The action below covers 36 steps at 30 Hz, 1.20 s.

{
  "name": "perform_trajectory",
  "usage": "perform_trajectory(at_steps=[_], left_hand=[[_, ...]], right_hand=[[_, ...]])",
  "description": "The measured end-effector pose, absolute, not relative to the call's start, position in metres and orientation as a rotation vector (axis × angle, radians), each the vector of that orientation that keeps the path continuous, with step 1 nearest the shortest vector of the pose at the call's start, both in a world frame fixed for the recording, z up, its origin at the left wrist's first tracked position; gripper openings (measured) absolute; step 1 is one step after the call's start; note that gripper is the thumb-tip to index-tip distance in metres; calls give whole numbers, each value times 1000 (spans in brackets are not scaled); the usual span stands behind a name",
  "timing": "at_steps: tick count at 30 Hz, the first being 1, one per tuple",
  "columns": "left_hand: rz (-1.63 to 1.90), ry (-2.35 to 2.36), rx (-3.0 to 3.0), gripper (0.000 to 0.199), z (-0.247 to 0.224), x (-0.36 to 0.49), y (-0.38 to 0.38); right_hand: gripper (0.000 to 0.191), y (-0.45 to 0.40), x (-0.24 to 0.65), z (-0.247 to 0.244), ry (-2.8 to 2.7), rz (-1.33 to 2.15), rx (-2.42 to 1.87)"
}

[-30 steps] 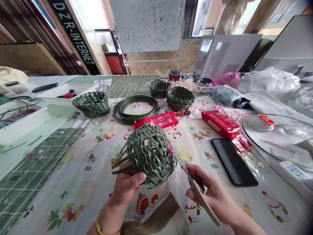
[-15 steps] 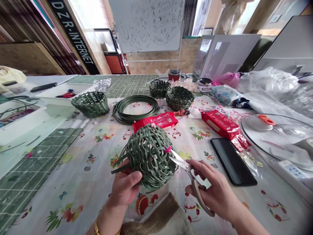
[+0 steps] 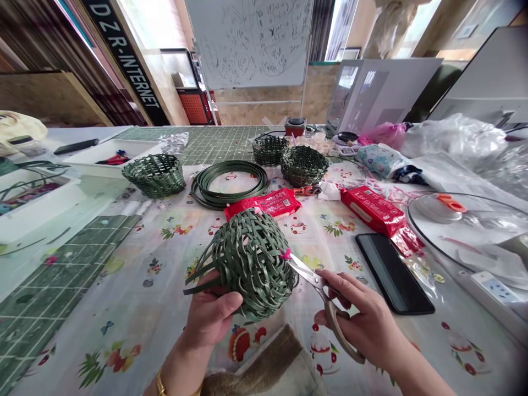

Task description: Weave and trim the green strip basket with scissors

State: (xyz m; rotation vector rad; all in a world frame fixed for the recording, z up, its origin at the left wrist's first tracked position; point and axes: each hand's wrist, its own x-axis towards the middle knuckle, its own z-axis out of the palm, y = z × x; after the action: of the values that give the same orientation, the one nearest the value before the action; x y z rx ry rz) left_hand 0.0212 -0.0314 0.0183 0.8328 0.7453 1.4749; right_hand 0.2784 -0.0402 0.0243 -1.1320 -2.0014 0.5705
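Note:
A green woven basket (image 3: 256, 264) is tilted above the table, its rounded side facing up. My left hand (image 3: 214, 313) grips its left lower edge, thumb on the outside, near loose strip ends sticking out left. My right hand (image 3: 355, 313) holds scissors (image 3: 336, 319) by their handles. The blades reach the right side of the basket, touching or very near a pink tie (image 3: 285, 254) there. The tips are partly hidden at the strips.
Three more woven baskets (image 3: 154, 176) and a coil of green strip (image 3: 229, 184) lie behind. Red packets (image 3: 371, 212) and a black phone (image 3: 394, 273) are to the right. White trays (image 3: 33, 206) stand left. Brown fabric (image 3: 264, 366) lies at the front edge.
The scissor blades have drawn closer together at the pink tie. The basket has turned slightly in my left hand, and its loose strip ends have shifted a little left.

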Motion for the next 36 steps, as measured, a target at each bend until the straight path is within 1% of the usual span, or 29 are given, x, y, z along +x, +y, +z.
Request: perform_trajectory(at_steps=[6,8,10,12,14,16,17,19,20,22,24,26,28,31,34,36], left_hand=[[1363,692,895,27,19,21,-32],[1362,687,893,27,19,21,-32],[1354,693,892,29,19,20,-31],[1344,698,903,31,18,17,-32],[1338,702,926,33,15,13,-33],[1333,708,942,34,11,11,-35],[1329,711,944,35,9,10,-35],[1333,712,937,35,8,10,-34],[1341,714,933,35,8,11,-33],[1356,716,924,35,11,13,-31],[1353,708,911,34,15,15,-30],[1345,693,898,33,17,17,-31],[1345,682,891,32,18,18,-33],[1341,681,888,32,18,20,-35],[1325,682,896,31,18,19,-34],[1317,683,901,30,19,17,-32]], right_hand=[[58,-39,281,21,-2037,532,-1117],[53,-40,283,21,-2040,530,-1114],[47,-42,283,22,-2000,634,-1123],[41,-46,282,22,-1866,950,-1120],[41,-50,280,20,-1597,1476,-1006],[45,-53,278,17,-1260,1983,-734],[46,-53,276,15,-1110,2155,-592],[48,-53,274,12,-952,2294,-449],[48,-52,273,12,-955,2267,-501],[48,-50,272,12,-1104,2052,-785],[48,-48,273,15,-1376,1674,-1096],[47,-46,275,19,-1656,1289,-1250],[48,-45,277,23,-1880,997,-1261],[48,-44,277,25,-2029,716,-1215],[46,-44,276,23,-2052,536,-1164],[46,-45,276,22,-2046,531,-1135]])
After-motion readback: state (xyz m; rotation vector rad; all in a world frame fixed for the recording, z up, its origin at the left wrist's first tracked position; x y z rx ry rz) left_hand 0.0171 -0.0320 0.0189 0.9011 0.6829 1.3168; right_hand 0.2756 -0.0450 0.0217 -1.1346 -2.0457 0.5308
